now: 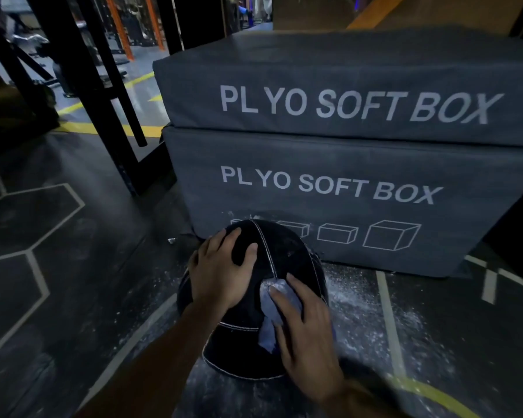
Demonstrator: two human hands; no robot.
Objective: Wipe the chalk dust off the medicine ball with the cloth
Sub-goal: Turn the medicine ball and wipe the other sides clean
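Note:
A black medicine ball [280,251] with white stitched seams sits on the dark gym floor, against the lower plyo box. Faint white chalk marks show on its upper right side. My left hand [221,271] rests flat on the ball's top left, fingers spread. My right hand [304,324] presses a light blue cloth [269,321] onto the ball's near right side with straight fingers. Part of the cloth is hidden under the palm.
Two stacked grey boxes [344,140] printed "PLYO SOFT BOX" stand right behind the ball. White chalk dust [360,300] is scattered on the floor to the right. A black rack frame [109,110] stands at the back left. The floor carries hexagon lines and yellow stripes.

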